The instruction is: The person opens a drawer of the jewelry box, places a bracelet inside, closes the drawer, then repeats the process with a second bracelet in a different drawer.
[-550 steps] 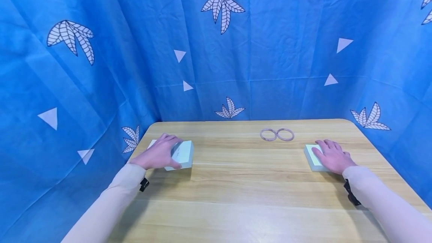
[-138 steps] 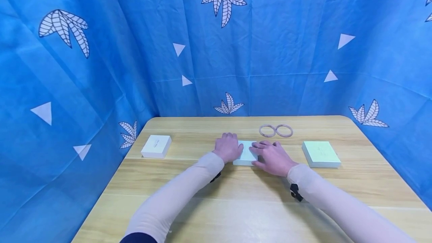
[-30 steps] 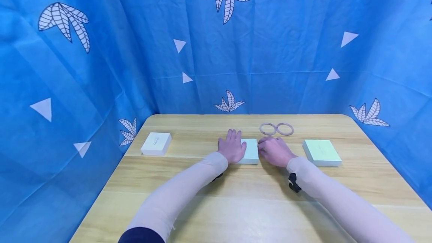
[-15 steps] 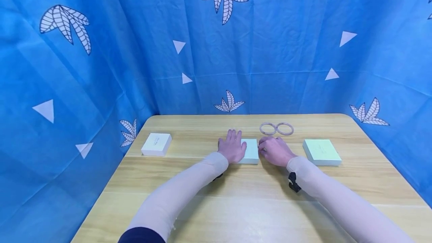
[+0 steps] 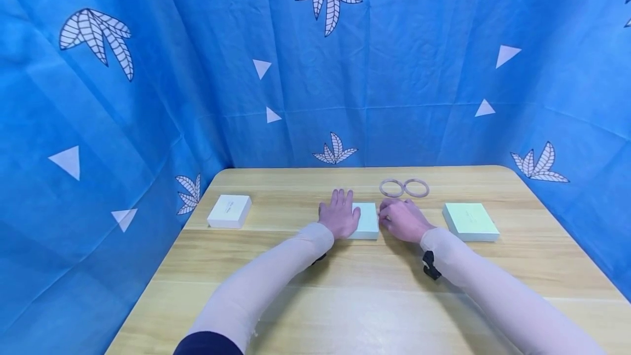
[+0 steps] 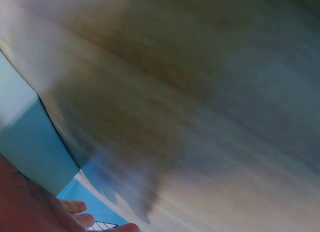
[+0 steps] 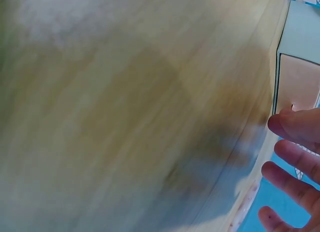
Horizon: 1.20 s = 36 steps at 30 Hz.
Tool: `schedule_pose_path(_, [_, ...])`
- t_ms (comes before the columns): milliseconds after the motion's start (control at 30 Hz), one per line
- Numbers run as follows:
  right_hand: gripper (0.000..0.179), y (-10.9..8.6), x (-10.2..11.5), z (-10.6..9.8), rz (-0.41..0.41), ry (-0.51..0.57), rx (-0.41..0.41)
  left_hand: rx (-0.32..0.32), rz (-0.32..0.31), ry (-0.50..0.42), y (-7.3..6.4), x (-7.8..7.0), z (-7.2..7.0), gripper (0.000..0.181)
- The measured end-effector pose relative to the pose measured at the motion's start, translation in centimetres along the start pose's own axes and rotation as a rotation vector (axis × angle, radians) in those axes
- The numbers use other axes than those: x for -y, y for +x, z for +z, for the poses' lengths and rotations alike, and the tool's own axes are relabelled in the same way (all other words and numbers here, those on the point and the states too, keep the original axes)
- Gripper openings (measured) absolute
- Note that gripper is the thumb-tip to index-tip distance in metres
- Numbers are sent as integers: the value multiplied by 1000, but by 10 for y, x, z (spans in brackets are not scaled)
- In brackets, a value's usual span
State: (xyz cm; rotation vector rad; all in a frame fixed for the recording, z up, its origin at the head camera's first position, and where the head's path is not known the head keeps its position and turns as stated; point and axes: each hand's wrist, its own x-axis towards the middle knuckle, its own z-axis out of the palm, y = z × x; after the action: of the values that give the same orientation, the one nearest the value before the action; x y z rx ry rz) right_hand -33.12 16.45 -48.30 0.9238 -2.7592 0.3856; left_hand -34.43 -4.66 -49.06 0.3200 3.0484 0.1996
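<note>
In the head view a pale blue drawer box (image 5: 366,221) lies at mid-table, between my two hands. My left hand (image 5: 339,215) rests across its left part with straight fingers, covering that end. At the box's right end my right hand (image 5: 401,221) has its fingers bent, thumb and forefinger tips at the edge. The right wrist view shows that end as a pinkish drawer front (image 7: 299,82) framed by the blue sleeve. The thumb (image 7: 295,124) pinches at a small tab on its lower edge, while the other fingers are spread apart.
A white box (image 5: 229,211) stands at the table's left, and a pale green box (image 5: 470,222) at the right. Behind my right hand lie two thin purple rings (image 5: 404,188), side by side. Blue patterned curtain (image 5: 419,70) hangs around the wooden table (image 5: 335,300).
The blue box has come from the left side to mid-table. Since 4.6 s ago my left fingers have straightened and my right hand has shifted from the box's top to its right end.
</note>
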Motion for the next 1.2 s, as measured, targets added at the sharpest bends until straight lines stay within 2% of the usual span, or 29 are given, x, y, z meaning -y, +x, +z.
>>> schedule_pose_path(133, [10, 2, 1, 0, -14, -6, -7, -5, -6, -6, 1, 2, 1, 67])
schedule_pose_path(467, [11, 2, -1, 2, -26, -23, -34, 37, -26, 24, 3, 2, 1, 67])
schedule_pose_path(733, [9, 1, -2, 0, -15, -20, -28, 14, -21, 13, 6, 3, 4, 67])
schedule_pose_path(1200, [12, -4, -13, -3, -15, -45, -24, 23, -6, -15, 3, 4, 0, 68])
